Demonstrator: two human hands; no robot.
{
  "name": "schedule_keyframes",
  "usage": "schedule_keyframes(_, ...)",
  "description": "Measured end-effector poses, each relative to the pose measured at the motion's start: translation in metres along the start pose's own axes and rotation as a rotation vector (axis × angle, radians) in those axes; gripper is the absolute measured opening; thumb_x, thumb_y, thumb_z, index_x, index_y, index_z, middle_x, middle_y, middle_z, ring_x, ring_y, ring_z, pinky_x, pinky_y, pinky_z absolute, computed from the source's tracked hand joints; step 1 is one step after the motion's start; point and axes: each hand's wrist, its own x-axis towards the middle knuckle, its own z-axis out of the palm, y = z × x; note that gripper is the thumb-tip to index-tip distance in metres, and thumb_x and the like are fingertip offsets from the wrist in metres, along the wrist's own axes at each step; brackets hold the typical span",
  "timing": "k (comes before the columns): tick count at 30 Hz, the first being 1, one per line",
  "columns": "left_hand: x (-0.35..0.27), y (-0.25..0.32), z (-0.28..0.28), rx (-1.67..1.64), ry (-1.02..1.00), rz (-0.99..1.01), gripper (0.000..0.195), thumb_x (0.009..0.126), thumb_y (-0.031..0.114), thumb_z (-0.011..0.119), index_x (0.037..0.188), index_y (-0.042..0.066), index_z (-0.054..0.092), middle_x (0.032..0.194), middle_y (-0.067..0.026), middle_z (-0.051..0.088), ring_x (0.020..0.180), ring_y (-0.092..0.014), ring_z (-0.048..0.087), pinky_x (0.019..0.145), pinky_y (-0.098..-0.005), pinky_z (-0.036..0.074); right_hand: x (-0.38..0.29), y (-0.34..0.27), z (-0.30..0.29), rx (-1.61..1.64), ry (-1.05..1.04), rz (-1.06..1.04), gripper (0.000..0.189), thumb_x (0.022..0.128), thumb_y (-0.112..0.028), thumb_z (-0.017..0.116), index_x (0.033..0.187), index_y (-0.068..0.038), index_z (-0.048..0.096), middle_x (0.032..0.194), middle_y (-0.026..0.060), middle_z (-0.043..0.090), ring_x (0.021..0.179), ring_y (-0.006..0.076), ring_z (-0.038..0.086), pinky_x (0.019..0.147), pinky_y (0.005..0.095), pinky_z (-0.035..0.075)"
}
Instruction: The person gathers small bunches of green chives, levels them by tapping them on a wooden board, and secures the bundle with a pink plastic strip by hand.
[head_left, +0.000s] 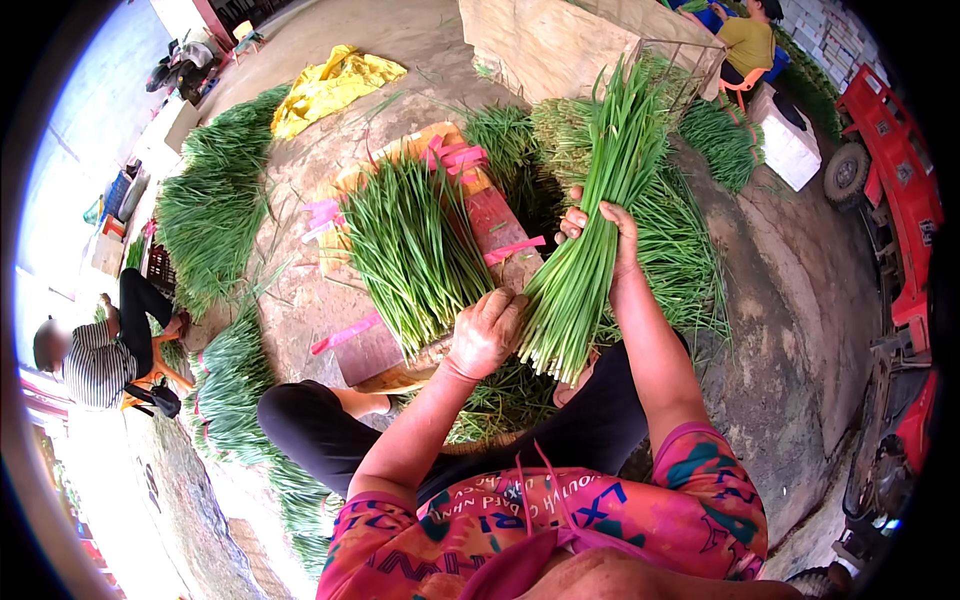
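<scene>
A bundle of long green leaves, seemingly garlic chives (600, 262), is gripped around its middle by my right hand (607, 232), leafy tips pointing up and pale stem ends down. At the left edge of that bundle, near the stem ends, my left hand (489, 334) has its fingers pinched together; whether a stalk is between them I cannot tell. Another pile of chives (412, 247) lies across a low wooden bench (375, 360) in front of me. Pink strips (457, 159) rest on the bench's far end, and single ones (514, 250) lie on its board.
Loose chives (675, 262) are heaped at my right, beside a large covered crate (555, 45). Rows of chives (217, 202) and a yellow sack (330, 82) lie on the floor. Two seated people (97, 360) (746, 45) are farther off. A red vehicle (900, 202) stands at right.
</scene>
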Motion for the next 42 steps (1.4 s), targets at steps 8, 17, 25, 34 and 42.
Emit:
schedule_keyframes(8,0.007,0.008,-0.013,-0.841,0.169,-0.574,0.008,0.083,-0.004,0.046,0.081,0.002,0.050,0.073,0.0016,0.047,0.058,-0.003,0.040,0.051,-0.0162,0.034,0.002,-0.004,-0.003,-0.004,0.048,-0.035,0.041,0.079,-0.029,0.050,0.110,-0.003,0.046,0.069,0.0018,0.045,0.066,0.0167,0.046,0.071,0.0402,0.044)
schedule_keyframes(17,-0.018,0.014,-0.071,-1.593,0.169,-0.652,0.010,0.087,0.007,0.045,0.080,0.003,0.050,0.067,-0.0020,0.047,0.047,-0.005,0.039,0.039,-0.0175,0.029,0.001,-0.014,-0.008,0.055,0.022,-0.077,0.038,0.078,-0.027,0.050,0.108,-0.004,0.046,0.069,0.0034,0.045,0.067,0.0176,0.047,0.074,0.0407,0.044)
schedule_keyframes(25,-0.187,0.007,-0.022,0.033,-1.372,-0.659,0.043,0.069,0.036,0.063,0.096,0.002,0.060,0.094,-0.0223,0.058,0.090,-0.035,0.056,0.077,-0.0451,0.044,0.005,-0.018,-0.009,0.066,0.072,-0.101,0.037,0.078,-0.027,0.051,0.106,-0.002,0.046,0.070,0.0037,0.047,0.068,0.0183,0.048,0.074,0.0401,0.044)
schedule_keyframes(34,-0.066,0.040,-0.054,-0.392,-0.329,-0.658,0.068,0.070,0.018,0.066,0.124,-0.006,0.032,0.116,-0.0215,0.049,0.106,-0.035,0.048,0.087,-0.0361,0.041,0.004,-0.018,-0.015,-0.154,0.271,-0.083,0.040,0.073,-0.025,0.058,0.105,-0.003,0.047,0.072,0.0084,0.052,0.066,0.0208,0.053,0.074,0.0420,0.046)
schedule_keyframes(42,-0.028,0.042,-0.007,-0.161,-0.057,-0.232,0.037,0.063,-0.002,0.061,0.098,0.010,0.060,0.086,-0.0090,0.049,0.073,-0.027,0.049,0.061,-0.0348,0.044,-0.003,-0.013,-0.006,-0.140,0.329,-0.130,0.037,0.075,-0.025,0.056,0.103,-0.003,0.048,0.073,0.0080,0.053,0.066,0.0213,0.053,0.075,0.0426,0.046)
